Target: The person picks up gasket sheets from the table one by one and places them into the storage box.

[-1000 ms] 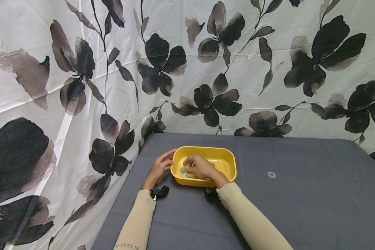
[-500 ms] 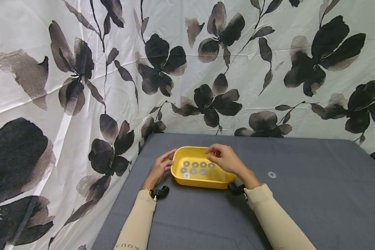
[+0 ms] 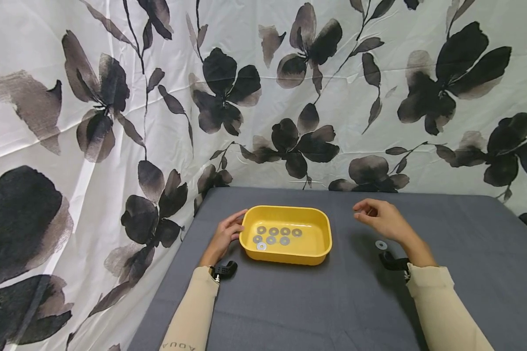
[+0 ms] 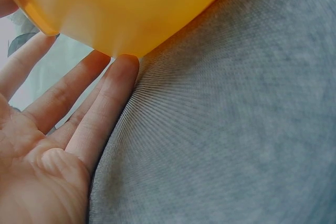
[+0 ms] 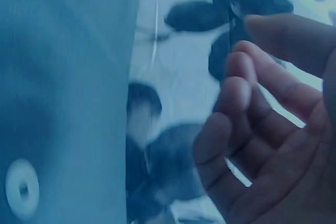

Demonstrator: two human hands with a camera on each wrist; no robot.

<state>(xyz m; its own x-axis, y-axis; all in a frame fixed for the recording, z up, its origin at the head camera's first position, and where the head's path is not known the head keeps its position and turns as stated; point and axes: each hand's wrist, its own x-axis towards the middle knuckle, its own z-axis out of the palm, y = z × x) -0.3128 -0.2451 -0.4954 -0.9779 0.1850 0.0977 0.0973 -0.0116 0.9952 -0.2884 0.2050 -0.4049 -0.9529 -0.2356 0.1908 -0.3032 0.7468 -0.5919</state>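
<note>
A yellow plastic tray sits on the grey cloth. Several flat metal washers lie in two rough rows on the left of its floor, one brighter than the others. My left hand is at the tray's left end; in the left wrist view its fingers reach out nearly straight, tips against the yellow wall. My right hand hovers to the right of the tray, fingers loosely bent and nothing between them. A single washer lies on the cloth below that hand, also visible in the right wrist view.
Grey cloth covers the table and stretches away to the right. A white curtain with dark flowers hangs behind the table and along its left side. Each wrist carries a black camera mount.
My right hand has come up out of the tray and swung right, over the lone washer, uncovering the washers in the tray. My left hand stays at the tray's end.
</note>
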